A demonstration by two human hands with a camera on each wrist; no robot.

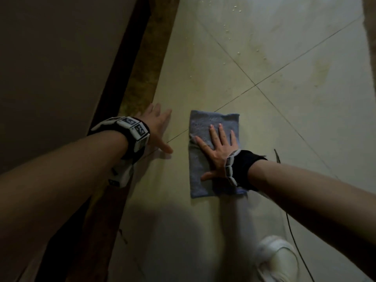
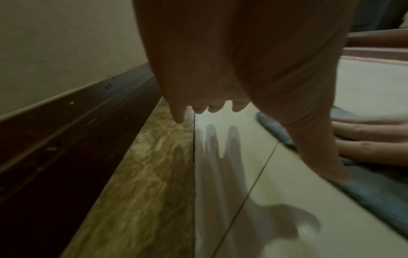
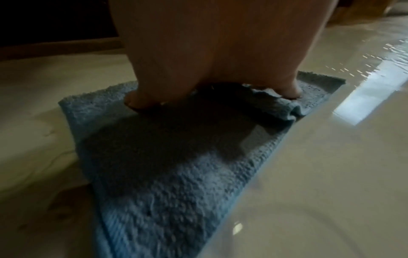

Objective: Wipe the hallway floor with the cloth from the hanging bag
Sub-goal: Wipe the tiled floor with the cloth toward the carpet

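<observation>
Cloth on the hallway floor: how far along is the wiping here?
Done: the blue cloth is out and lies flat on the tiled floor. In hand: the right hand presses it with spread fingers, while the left hand is open above the tiles beside it, its shadow visible in the left wrist view. Left: water droplets and dull streaks remain ahead, so most of the wiping seems undone.

Blue cloth (image 3: 167, 174): rough, nubby terry, matt. Floor (image 1: 284, 119): smooth glossy pale tile, wet sheen. Border strip (image 2: 143, 183) along wall edge: veined stone look. Skirting (image 2: 66, 131): dark, wood-like.
</observation>
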